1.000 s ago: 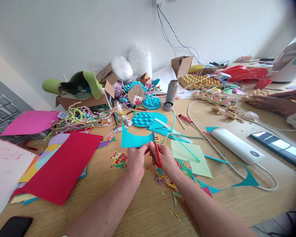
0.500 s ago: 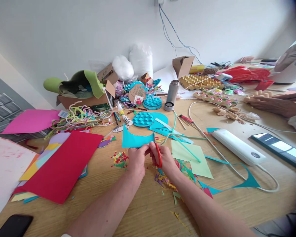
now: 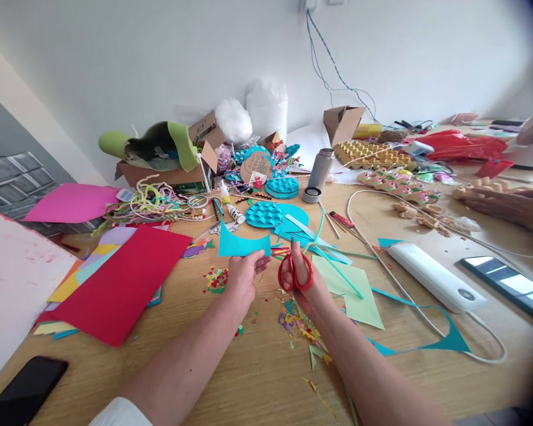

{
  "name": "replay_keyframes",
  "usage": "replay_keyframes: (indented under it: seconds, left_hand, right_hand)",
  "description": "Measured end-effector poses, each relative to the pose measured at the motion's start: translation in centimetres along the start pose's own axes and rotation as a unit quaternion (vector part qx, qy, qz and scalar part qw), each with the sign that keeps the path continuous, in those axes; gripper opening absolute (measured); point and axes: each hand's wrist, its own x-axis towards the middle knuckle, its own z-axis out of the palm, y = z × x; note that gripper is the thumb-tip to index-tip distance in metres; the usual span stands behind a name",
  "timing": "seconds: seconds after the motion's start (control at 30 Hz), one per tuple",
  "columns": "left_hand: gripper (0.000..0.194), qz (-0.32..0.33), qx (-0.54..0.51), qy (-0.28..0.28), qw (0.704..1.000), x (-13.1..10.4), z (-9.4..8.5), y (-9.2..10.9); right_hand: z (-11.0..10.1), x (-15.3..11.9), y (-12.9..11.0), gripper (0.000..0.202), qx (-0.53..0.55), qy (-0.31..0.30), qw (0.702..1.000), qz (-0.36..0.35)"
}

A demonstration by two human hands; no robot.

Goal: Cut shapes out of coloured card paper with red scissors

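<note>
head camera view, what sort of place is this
Probably a craft workspace: the right hand holds red-handled scissors, small multicoloured paper scraps are strewn on the brown wood-grained table, and a flat stack of coloured paper sheets lies to the left.

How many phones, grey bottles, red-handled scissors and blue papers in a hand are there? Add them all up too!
Phones: 2
Grey bottle: 1
Red-handled scissors, in the right hand: 1
Blue paper in the left hand: 1
Total: 5
</note>
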Motion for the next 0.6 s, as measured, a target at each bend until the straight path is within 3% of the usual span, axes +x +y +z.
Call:
replay_keyframes:
  seconds: [0.17, 0.3, 0.43, 0.5, 0.6]
  left_hand:
    - [0.012, 0.001, -0.003, -0.029, 1.000, -0.2, 0.0, 1.2]
    - [0.015, -0.009, 0.008, -0.064, 0.998, -1.2, -1.0, 3.2]
    - [0.026, 0.016, 0.056, -0.099, 0.993, -2.7, -4.4, 5.0]
    - [0.030, 0.034, 0.067, -0.080, 0.994, -3.3, -6.6, 5.4]
    - [0.033, 0.071, 0.055, -0.012, 0.996, -3.9, -9.4, 5.1]
  right_hand:
    - [-0.2, -0.4, -1.0, 0.051, -0.060, 0.083, 0.986, -0.134]
    - [-0.9, -0.4, -1.6, 0.040, -0.193, 0.073, 0.962, -0.178]
    - [-1.8, 1.1, -3.0, 0.032, -0.294, 0.049, 0.943, -0.146]
    - [-2.1, 2.9, -4.2, 0.024, -0.368, 0.029, 0.920, -0.133]
    - [-2.1, 6.9, -6.0, 0.016, -0.467, 0.055, 0.878, -0.091]
